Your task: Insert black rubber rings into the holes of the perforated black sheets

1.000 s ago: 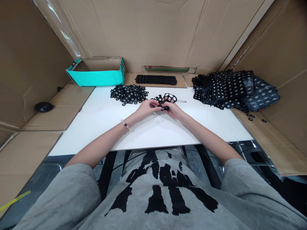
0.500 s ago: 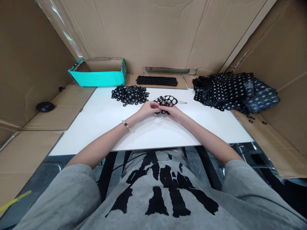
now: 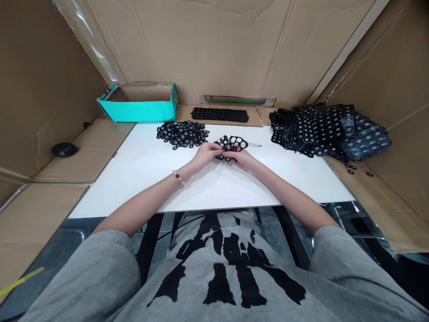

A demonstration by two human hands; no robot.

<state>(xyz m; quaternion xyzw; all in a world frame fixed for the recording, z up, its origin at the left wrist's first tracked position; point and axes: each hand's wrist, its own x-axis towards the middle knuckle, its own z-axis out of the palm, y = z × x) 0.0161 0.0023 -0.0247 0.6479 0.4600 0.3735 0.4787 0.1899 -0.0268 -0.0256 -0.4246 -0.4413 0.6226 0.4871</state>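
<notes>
Both my hands meet at the middle of the white table. My left hand [image 3: 207, 154] and my right hand [image 3: 238, 156] pinch a black piece of fabric with round white dots [image 3: 232, 143], probably a small mesh pouch; its exact shape is partly hidden by my fingers. A heap of small black rings with grey centres [image 3: 182, 134] lies just left of my hands. A slim silver-tipped tool [image 3: 255, 144] lies beyond my right hand, its other end hidden behind the fabric. A tall stack of black polka-dot pouches [image 3: 311, 130] lies at the far right.
A black tray with rows of round cells [image 3: 220, 115] sits on cardboard behind the table. A teal box [image 3: 139, 112] stands back left. A few loose rings [image 3: 350, 168] lie on the right cardboard. A dark round object [image 3: 63, 150] rests left. Cardboard walls surround the white table [image 3: 295, 181].
My fingers have shifted slightly on the dotted fabric, which now sits a little lower and flatter. The view has drifted a little; the heap, stack and tray have not visibly moved.
</notes>
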